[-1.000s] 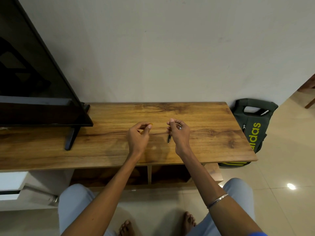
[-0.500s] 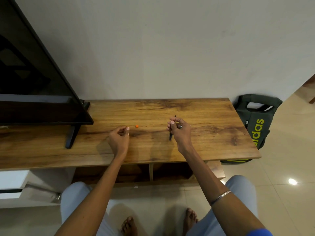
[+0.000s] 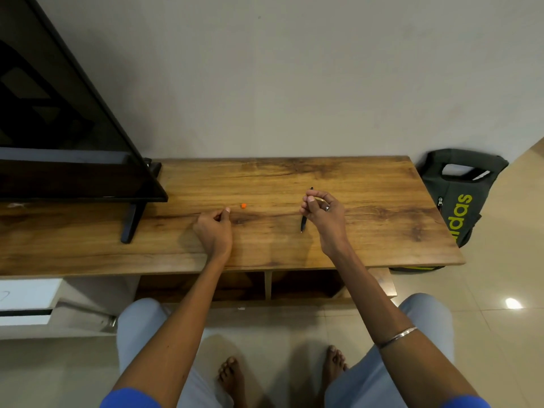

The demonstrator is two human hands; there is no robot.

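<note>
A small orange piece (image 3: 243, 205) lies alone on the wooden tabletop (image 3: 368, 201). My left hand (image 3: 214, 232) rests on the wood just left of it, fingers loosely curled with nothing in them, thumb tip a short way from the piece. My right hand (image 3: 322, 216) hovers to the right and pinches a dark pen (image 3: 303, 223) between thumb and fingers. The pen points down toward the table and its top end sticks out above my fingers. A ring sits on one finger of that hand.
A black TV (image 3: 59, 136) on a stand leg (image 3: 132, 222) fills the table's left side. A dark green backpack (image 3: 459, 195) leans against the wall past the table's right end. Open shelves sit under the tabletop; a white unit (image 3: 29, 301) stands at lower left.
One second ago my left hand held the orange piece near my right hand. It set the piece on the table and drew back to the left. My right hand kept the pen.
</note>
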